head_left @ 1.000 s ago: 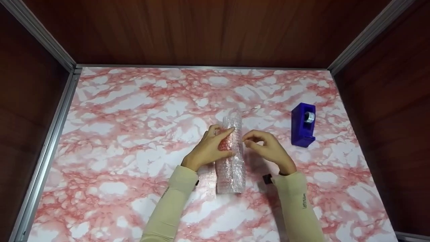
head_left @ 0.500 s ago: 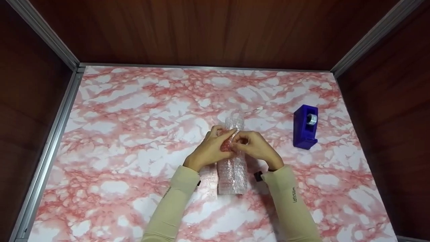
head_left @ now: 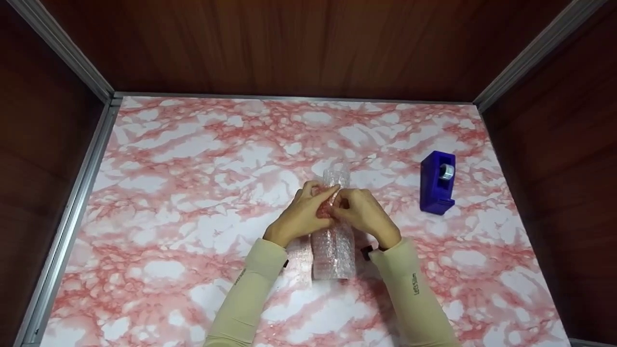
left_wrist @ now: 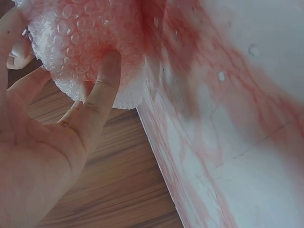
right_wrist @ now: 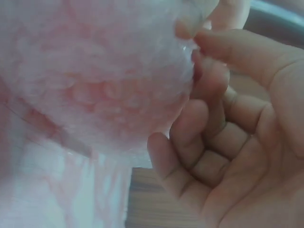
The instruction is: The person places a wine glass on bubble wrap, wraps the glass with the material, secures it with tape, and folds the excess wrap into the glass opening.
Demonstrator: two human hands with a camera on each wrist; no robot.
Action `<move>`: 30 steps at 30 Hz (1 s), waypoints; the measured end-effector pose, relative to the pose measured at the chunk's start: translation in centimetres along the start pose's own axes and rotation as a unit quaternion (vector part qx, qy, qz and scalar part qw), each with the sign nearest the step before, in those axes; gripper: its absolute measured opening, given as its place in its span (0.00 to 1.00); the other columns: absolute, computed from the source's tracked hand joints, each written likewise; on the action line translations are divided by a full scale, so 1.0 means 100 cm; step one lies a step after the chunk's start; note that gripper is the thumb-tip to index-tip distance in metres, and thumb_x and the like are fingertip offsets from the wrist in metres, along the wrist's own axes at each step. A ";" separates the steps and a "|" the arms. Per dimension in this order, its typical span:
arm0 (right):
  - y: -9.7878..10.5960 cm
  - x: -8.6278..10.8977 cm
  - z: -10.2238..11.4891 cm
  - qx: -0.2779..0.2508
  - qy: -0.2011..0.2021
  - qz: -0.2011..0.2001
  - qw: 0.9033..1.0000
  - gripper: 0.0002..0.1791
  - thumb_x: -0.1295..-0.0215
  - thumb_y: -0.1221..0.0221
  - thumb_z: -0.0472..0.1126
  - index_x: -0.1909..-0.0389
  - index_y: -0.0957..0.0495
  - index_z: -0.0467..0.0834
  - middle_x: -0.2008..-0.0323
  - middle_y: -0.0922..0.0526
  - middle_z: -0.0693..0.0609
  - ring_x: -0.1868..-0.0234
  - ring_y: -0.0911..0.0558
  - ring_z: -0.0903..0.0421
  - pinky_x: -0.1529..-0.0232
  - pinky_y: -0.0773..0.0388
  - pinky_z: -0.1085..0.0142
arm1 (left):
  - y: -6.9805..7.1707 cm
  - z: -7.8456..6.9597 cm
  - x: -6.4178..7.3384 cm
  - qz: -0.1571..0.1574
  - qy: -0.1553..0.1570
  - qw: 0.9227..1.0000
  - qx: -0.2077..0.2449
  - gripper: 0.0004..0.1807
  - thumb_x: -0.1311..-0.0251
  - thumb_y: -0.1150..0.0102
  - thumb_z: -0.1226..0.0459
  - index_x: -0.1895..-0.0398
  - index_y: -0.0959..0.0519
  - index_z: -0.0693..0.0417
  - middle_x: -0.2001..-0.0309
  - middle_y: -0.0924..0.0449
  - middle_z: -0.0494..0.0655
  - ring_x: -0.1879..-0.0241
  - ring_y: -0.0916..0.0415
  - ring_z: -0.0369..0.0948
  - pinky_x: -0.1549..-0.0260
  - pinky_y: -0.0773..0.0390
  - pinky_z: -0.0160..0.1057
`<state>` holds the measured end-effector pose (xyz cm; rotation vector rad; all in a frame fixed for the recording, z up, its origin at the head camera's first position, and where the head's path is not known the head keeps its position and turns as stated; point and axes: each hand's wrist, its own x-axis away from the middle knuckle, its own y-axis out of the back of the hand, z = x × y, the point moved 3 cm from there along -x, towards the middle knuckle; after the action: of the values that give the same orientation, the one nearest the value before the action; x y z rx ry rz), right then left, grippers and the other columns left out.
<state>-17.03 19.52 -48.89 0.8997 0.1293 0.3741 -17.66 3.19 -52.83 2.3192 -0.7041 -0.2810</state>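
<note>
A roll of bubble wrap (head_left: 333, 253) lies lengthwise on the marbled tabletop, and something reddish shows through it. From its left side my left hand (head_left: 299, 214) grips the roll, thumb and fingers spread across it. One fingertip presses into the bubbles (left_wrist: 85, 35) in the left wrist view. On the other side my right hand (head_left: 364, 212) has its thumb and curled fingers at the top of the roll, close to the left fingertips. The right wrist view shows those fingers against the wrap's edge (right_wrist: 118, 99). Whether a strip of tape lies between them is too blurred to tell.
A blue tape dispenser (head_left: 437, 183) with a roll of clear tape stands to the right of the hands. A flat flap of wrap (head_left: 300, 265) extends left of the roll. Dark wooden panels (head_left: 289, 48) with metal edging enclose the tabletop (head_left: 168, 217).
My right hand has moved left from beside the roll onto its top and now meets the wrap near the left fingertips. The left hand has kept its grip.
</note>
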 end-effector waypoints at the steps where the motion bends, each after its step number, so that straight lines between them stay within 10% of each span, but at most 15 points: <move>1: 0.000 0.000 0.002 0.013 -0.005 -0.004 1.000 0.10 0.36 0.34 0.42 0.74 0.21 0.45 0.80 0.23 0.57 0.81 0.28 0.60 0.78 0.31 0.65 | 0.000 0.000 0.000 0.000 0.000 1.000 0.000 0.45 0.44 0.30 0.56 0.22 0.39 0.38 0.30 0.45 0.53 0.34 0.40 0.51 0.38 0.34 0.46; 11: -0.003 0.002 0.008 0.057 -0.056 -0.027 0.996 0.14 0.38 0.31 0.45 0.73 0.25 0.43 0.79 0.24 0.54 0.80 0.27 0.57 0.78 0.29 0.63 | 0.000 0.000 0.000 0.000 -0.005 1.000 0.007 0.46 0.44 0.30 0.56 0.22 0.40 0.39 0.30 0.46 0.54 0.33 0.42 0.50 0.36 0.35 0.45; 23: -0.009 0.006 -0.038 -0.066 -0.107 -0.045 0.991 0.36 0.46 0.28 0.60 0.52 0.36 0.42 0.75 0.25 0.50 0.77 0.27 0.55 0.75 0.30 0.61 | 0.000 0.005 0.003 -0.003 -0.014 1.000 0.024 0.46 0.43 0.31 0.44 0.22 0.40 0.36 0.31 0.45 0.48 0.34 0.41 0.48 0.36 0.37 0.46; 30: -0.029 0.005 -0.063 -0.143 -0.188 -0.011 0.972 0.62 0.50 0.33 0.72 0.24 0.51 0.44 0.41 0.25 0.38 0.53 0.21 0.45 0.50 0.26 0.51 | 0.000 0.007 0.004 -0.002 -0.007 0.999 0.031 0.46 0.42 0.31 0.46 0.22 0.41 0.35 0.30 0.46 0.50 0.33 0.42 0.52 0.37 0.35 0.47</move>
<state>-17.47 22.74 -55.03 0.6696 -0.2584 0.1892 -17.59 2.52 -53.35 2.3798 -0.7255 -0.2802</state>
